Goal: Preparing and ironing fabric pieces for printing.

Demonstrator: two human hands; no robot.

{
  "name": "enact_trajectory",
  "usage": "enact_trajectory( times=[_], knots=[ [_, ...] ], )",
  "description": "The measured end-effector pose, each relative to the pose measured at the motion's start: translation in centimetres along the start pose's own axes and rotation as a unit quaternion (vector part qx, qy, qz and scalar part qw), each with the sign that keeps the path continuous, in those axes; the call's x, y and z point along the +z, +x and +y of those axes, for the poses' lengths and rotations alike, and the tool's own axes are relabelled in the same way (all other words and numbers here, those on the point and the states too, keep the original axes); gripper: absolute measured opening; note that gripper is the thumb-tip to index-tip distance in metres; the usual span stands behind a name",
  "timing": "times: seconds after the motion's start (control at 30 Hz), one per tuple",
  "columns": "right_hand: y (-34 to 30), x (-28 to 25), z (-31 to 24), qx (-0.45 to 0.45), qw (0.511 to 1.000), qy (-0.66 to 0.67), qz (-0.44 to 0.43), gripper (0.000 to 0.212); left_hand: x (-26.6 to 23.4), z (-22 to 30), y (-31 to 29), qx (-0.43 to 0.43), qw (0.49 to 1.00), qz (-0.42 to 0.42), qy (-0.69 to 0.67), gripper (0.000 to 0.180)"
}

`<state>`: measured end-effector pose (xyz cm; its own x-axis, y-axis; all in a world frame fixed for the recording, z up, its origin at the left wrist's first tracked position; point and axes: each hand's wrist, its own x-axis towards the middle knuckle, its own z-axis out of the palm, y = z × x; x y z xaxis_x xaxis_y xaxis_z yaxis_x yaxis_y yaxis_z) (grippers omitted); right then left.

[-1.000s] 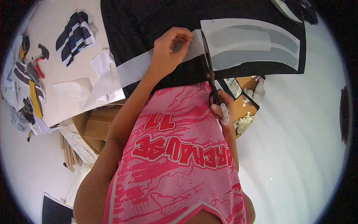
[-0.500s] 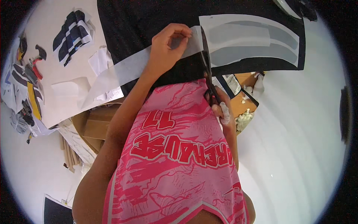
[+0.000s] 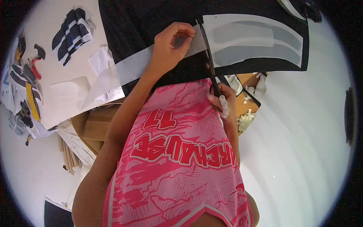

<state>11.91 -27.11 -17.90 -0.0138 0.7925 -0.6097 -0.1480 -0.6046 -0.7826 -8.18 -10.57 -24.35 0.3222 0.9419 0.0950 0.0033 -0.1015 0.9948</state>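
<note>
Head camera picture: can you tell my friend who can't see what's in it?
A person's right hand works scissors through a translucent film strip pinched by the left hand, over a black sheet on a white table.

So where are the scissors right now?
In the head view, the scissors are at top centre in the right hand, blades pointing up along the translucent sheet that the left hand holds over the black fabric.
</note>
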Motion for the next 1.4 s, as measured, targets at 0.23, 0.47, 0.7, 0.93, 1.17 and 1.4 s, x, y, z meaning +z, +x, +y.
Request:
enact_trajectory(
  times=[0.23,0.47,0.7,0.93,1.17,1.4],
  knots=[
    [-1.4,-1.3,0.5,-0.009,0.997,-0.018,0.079,0.024,0.8,1.0,0.4,0.031,0.998,0.057,0.0,0.021],
    [-4.5,-5.7,-1.0,-0.122,0.973,-0.037,0.192,0.033,1.4,4.2,-0.2,0.074,0.98,0.058,0.176,0.025],
    [-6.1,-14.8,-3.8,-0.083,0.927,-0.044,0.364,0.019,1.0,7.1,-2.0,0.072,0.859,0.065,0.503,0.056],
    [-6.1,-23.0,-5.7,-0.131,0.913,-0.164,0.349,0.017,1.5,8.9,-1.3,-0.101,0.923,0.052,0.369,0.035],
    [3.8,-21.7,-15.9,-0.316,0.816,-0.481,0.052,0.035,3.6,10.4,-1.8,-0.034,0.878,0.027,0.477,0.032],
    [18.8,-16.7,-24.3,-0.411,0.722,-0.524,-0.186,0.037,2.5,14.3,-2.0,-0.255,0.89,-0.017,0.377,0.029]
  ],
)
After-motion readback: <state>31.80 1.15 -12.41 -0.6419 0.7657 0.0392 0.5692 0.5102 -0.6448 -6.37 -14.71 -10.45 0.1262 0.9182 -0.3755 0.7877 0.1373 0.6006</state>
